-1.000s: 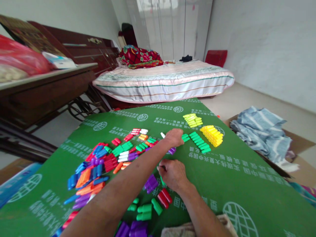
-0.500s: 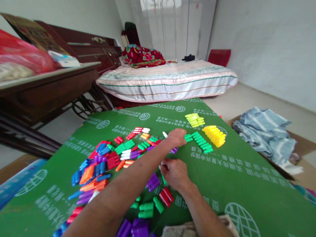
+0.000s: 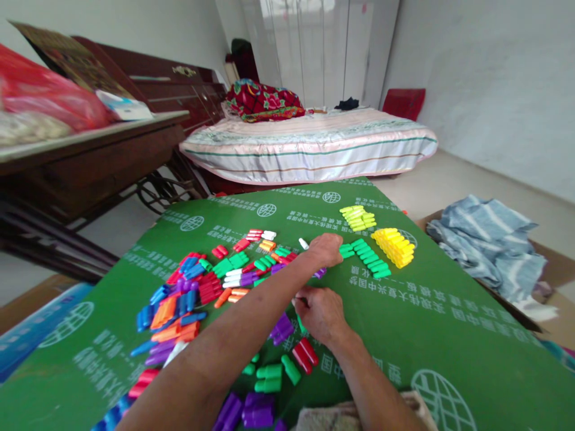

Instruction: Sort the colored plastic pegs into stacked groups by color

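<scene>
My left hand reaches across the green board, its fingers curled against a few green marker caps that stick out at its right side. Its fingertips are mostly hidden. Closer to me is my right hand, fingers bent into a pinch; a small pale bit shows at the fingertips, too small to name. A row of green caps lies right of my left hand. Purple caps and red caps lie beside and below my right hand. One white cap lies behind my left wrist.
Yellow caps are stacked at the right, with lime caps behind them. Mixed caps in blue, orange and red spread over the left side. A carton with striped cloth stands right of the board; a bed is beyond.
The whole view has shifted slightly to the right. Both hands keep nearly the same place and pose among the caps.
</scene>
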The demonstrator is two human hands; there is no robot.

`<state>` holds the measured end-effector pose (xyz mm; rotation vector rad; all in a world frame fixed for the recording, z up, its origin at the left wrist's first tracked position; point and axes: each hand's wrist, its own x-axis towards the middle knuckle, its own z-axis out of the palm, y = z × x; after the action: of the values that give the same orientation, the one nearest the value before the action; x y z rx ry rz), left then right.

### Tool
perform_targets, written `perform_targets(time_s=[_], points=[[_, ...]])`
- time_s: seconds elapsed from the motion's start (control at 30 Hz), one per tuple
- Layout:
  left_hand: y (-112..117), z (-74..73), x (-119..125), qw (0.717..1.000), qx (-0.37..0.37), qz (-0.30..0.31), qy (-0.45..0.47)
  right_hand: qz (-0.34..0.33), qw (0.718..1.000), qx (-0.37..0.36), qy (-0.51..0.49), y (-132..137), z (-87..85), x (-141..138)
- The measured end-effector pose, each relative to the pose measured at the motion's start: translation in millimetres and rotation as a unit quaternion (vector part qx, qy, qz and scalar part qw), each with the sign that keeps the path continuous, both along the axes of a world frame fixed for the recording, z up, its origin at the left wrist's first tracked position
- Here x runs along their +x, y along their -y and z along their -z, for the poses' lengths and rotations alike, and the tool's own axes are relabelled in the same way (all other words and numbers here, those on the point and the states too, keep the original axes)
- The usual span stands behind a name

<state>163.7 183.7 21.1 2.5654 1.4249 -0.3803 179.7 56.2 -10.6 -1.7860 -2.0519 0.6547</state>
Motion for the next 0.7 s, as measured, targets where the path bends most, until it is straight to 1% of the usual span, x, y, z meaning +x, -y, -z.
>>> perform_targets(time_s=[0.5,0.7], points=[[9.2,-1.2,-0.4,1.0,0.002,-0.003,0.019,-0.001,1.0,0.0,-0.002,0.6,2.1,-0.4],[20.9,-4.0,-2.8,1.0,0.005,-0.008,0.029,0.009,1.0,-0.017,-0.004,2.7,7.1,1.0]])
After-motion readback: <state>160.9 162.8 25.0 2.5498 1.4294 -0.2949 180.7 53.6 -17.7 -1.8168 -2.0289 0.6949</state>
